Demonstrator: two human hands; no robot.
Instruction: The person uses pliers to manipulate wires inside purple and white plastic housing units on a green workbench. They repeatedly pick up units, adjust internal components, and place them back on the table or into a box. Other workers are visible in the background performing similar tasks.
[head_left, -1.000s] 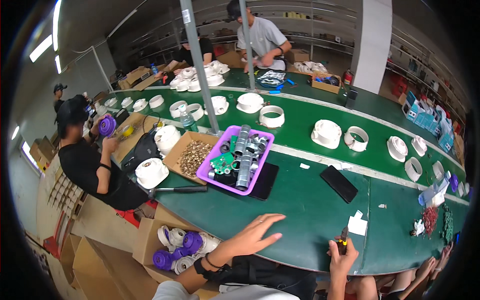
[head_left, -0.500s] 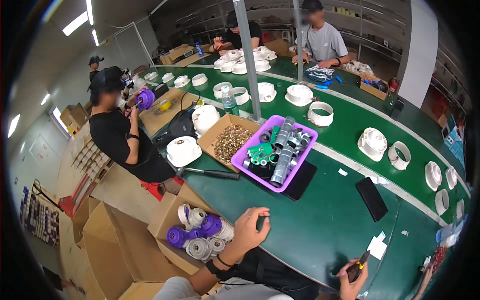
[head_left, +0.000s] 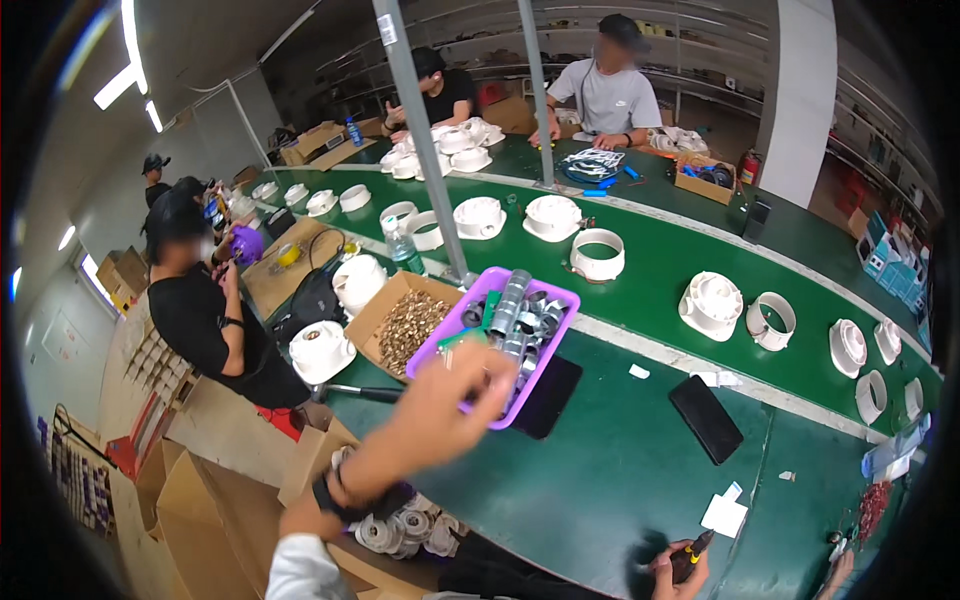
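Note:
My left hand [head_left: 455, 405] reaches over the near side of the purple plastic tray [head_left: 563, 332], smeared by motion. Its fingers look bent, and whether anything is in them cannot be made out. Inside the tray are metal tubes [head_left: 510, 305], metal rings and a green piece partly covered by the hand. At the lower right, my right hand [head_left: 676, 578] grips pliers [head_left: 690, 558] with black and yellow handles, tips pointing up toward a white paper piece [head_left: 724, 516] on the green table. Below my left forearm, a cardboard box holds white and grey round parts [head_left: 408, 528].
Beside the tray stand a carton of small brass parts [head_left: 412, 330] and a hammer [head_left: 365, 393]. A black phone [head_left: 706, 420] and dark flat slab [head_left: 552, 398] lie on the table. White housings [head_left: 712, 304] and rings line the green belt. Metal posts [head_left: 425, 140] rise behind. Several people work around.
My left hand has moved up and forward from the table's near edge to the purple tray. The right hand still holds the pliers. The view has shifted, moving the scene leftward.

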